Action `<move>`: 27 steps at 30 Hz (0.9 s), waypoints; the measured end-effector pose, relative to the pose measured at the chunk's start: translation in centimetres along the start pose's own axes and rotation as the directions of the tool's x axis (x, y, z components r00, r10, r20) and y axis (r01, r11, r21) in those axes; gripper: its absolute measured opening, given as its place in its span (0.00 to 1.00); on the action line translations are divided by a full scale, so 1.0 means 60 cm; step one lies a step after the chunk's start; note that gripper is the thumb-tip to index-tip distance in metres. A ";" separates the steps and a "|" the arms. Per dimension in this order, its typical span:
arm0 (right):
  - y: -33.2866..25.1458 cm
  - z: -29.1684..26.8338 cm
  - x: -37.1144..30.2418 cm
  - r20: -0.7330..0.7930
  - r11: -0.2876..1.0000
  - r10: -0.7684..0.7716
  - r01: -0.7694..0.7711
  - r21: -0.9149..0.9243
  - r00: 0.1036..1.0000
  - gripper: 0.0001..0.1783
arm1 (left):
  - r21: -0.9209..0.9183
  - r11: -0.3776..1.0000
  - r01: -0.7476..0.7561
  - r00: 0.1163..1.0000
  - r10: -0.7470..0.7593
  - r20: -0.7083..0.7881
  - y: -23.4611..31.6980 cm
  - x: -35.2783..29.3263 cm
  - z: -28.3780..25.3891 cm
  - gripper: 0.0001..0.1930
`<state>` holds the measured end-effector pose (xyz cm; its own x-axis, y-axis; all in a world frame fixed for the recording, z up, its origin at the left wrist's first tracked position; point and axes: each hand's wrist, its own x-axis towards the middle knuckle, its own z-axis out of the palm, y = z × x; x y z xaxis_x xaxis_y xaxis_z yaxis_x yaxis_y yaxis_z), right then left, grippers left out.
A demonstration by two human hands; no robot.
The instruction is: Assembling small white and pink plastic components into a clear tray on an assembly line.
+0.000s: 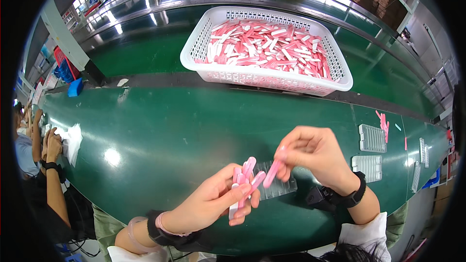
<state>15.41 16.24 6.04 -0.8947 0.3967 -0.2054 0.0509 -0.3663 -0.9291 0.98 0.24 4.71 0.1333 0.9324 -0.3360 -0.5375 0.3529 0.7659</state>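
Note:
My left hand [218, 195] is closed around a bunch of slim pink and white plastic sticks [248, 166] with rounded ends, several of them fanned upward. Between thumb and fingers, my right hand [310, 157] pinches a single pink stick [272, 173], tilted with its lower end beside the bunch. Below both hands a clear ribbed plastic tray [279, 189] lies on the green table, partly hidden by my left hand and the sticks. I cannot make out exactly what kind of article the sticks are.
Beyond my hands stands a white perforated basket [272, 76] heaped with pink and white sticks. Two clear trays [373, 139] lie to the right, near a few loose pink sticks [383, 125]. At the far left, another person's hands [52, 145] work beside white plastic bags [73, 143].

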 end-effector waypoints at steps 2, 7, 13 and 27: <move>0.009 0.012 0.000 0.000 0.996 0.059 -0.059 -0.069 0.998 0.07 | -0.007 0.999 -0.048 0.999 0.048 -0.007 -0.016 0.005 -0.004 0.06; 0.027 0.021 -0.005 -0.022 0.986 0.030 -0.033 -0.166 0.999 0.07 | 0.120 0.987 -0.110 0.993 0.104 0.054 -0.030 0.008 -0.010 0.07; 0.031 0.016 0.006 0.141 0.987 0.001 0.022 -0.161 0.990 0.14 | 0.103 0.989 -0.109 0.994 0.108 0.015 -0.029 0.001 -0.021 0.05; 0.053 0.010 0.021 0.198 0.989 -0.085 0.106 -0.100 0.977 0.08 | 0.127 0.982 -0.138 0.990 0.136 0.028 -0.043 -0.002 -0.043 0.03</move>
<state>14.21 15.09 3.04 -0.9659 0.2515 -0.0611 0.0001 -0.2359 -0.9718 0.17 -0.99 1.36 0.0823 0.9734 -0.2137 -0.4402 0.2279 0.8685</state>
